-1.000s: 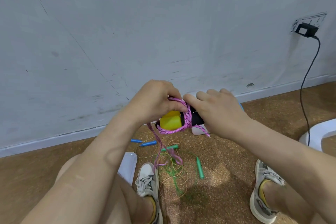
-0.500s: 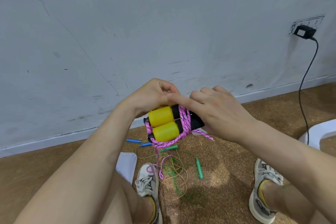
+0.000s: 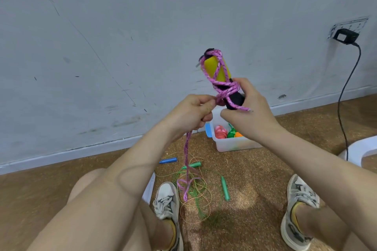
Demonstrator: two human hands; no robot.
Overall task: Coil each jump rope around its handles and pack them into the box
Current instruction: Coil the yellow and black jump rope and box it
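Note:
My right hand [image 3: 247,116] grips the black lower end of the yellow-and-black jump rope handles [image 3: 217,69], which stand tilted up in front of the wall. Pink rope [image 3: 221,89] is wound in several turns around them. My left hand [image 3: 192,113] pinches the pink rope just left of the handles, and the loose pink rope tail [image 3: 186,159] hangs down to the floor. Behind my hands sits the clear plastic box [image 3: 234,144], holding coiled red and green ropes. On the floor lie a green-handled rope [image 3: 225,187] and a blue handle [image 3: 168,160] with thin tangled cords.
A grey wall rises close behind the box. A black charger [image 3: 344,35] is plugged in at the right, its cable dropping to a white object [image 3: 359,149] on the floor. My knees and shoes [image 3: 167,199] frame the cork floor where the loose ropes lie.
The handles were lifted and turned from lying sideways to pointing up. My left hand left the yellow ends and now pinches the rope, pulling it taut. The box has come into view.

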